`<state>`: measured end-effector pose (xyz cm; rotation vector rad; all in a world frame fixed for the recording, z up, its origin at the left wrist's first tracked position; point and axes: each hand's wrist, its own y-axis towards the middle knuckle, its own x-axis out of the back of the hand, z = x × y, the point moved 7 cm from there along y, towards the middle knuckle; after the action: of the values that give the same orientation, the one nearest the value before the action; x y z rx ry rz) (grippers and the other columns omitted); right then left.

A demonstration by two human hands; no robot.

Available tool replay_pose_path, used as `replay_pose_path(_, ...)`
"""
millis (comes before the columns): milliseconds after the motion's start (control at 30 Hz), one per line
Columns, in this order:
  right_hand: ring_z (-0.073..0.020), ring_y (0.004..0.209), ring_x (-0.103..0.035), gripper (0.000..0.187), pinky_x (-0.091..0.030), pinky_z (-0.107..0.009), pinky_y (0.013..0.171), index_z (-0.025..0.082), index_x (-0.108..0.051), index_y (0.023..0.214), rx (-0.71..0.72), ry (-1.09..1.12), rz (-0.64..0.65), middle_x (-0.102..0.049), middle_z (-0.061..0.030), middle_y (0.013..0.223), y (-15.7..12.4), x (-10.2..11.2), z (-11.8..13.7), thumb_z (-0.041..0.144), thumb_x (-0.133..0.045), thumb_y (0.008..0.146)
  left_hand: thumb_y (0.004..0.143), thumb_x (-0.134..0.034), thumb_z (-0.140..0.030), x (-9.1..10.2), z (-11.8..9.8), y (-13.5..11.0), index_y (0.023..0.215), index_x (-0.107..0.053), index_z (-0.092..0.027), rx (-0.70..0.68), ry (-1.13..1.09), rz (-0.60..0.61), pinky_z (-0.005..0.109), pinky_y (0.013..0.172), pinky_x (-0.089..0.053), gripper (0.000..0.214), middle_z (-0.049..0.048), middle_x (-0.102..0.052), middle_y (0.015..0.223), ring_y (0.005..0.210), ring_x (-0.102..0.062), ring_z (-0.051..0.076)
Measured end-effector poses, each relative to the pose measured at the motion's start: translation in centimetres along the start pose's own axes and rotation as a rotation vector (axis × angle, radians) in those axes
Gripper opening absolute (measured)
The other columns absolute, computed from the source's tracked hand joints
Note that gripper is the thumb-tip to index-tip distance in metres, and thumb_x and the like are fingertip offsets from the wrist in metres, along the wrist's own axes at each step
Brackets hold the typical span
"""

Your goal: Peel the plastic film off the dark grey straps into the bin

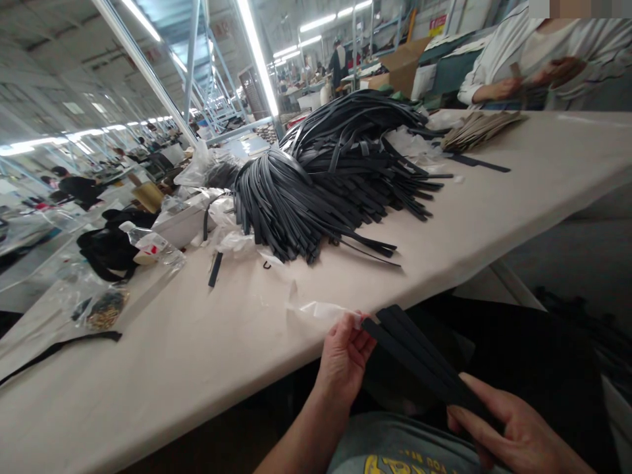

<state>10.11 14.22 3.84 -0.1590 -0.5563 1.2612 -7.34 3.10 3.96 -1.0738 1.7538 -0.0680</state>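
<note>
A long cream-coloured work table [207,375] runs diagonally across the view, inside a factory hall whose distant benches and workers are too small to itemise. A large heap of black strips [326,184] lies on the table, loose and overlapping, with the material not determinable from this view. Beyond the heap, a co-worker in a white shirt [513,66] is cut off by the top edge of the frame; both of that person's hands are raised around a small brown item that cannot be identified. A flat stack of tan strips [478,128] lies on the table near the co-worker. To the left, a clear plastic bag [101,306] holds small mixed pieces that are hard to make out.

At the near table edge, the person's hands hold a bundle of black strips [415,352] clear of the tabletop. The left hand [343,359] pinches the bundle's upper end, its fingers narrowly closed on it, with the thumb partly hidden. A white plastic sheet [318,313] lies just beside the left fingertips [356,321]. The right hand [513,428], cropped by the bottom edge, has its fingers closed around the bundle's lower part. The strip count cannot be confirmed there.
</note>
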Motion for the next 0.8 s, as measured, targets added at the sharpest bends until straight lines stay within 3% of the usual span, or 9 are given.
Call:
replay_pose_path(467, -0.0129, 0.051, -0.049, 0.036, -0.041, -0.021, 0.048, 0.022, -0.057, 0.081, 0.006, -0.023, 0.038, -0.05, 0.0035, 0.063, 0.6, -0.5, -0.9, 0.055, -0.049, 0.092, 0.062, -0.088, -0.037, 0.1, 0.3, 0.0, 0.082, -0.068, -0.016, 0.028, -0.041, -0.018, 0.027, 0.075, -0.054, 0.034, 0.0035, -0.075, 0.081, 0.076, -0.07, 0.016)
replay_pose_path(800, -0.0137, 0.05, -0.05, 0.039, -0.042, -0.023, 0.048, 0.02, -0.054, 0.076, -0.026, -0.034, 0.058, -0.052, 0.0025, 0.062, 0.9, -0.7, 0.5, 0.058, -0.05, 0.086, 0.058, -0.089, -0.041, 0.6, 0.0, -0.2, 0.074, -0.068, -0.016, -0.039, 0.077, -0.039, 0.025, 0.072, -0.054, 0.036, 0.004, -0.075, 0.08, 0.072, -0.069, 0.014)
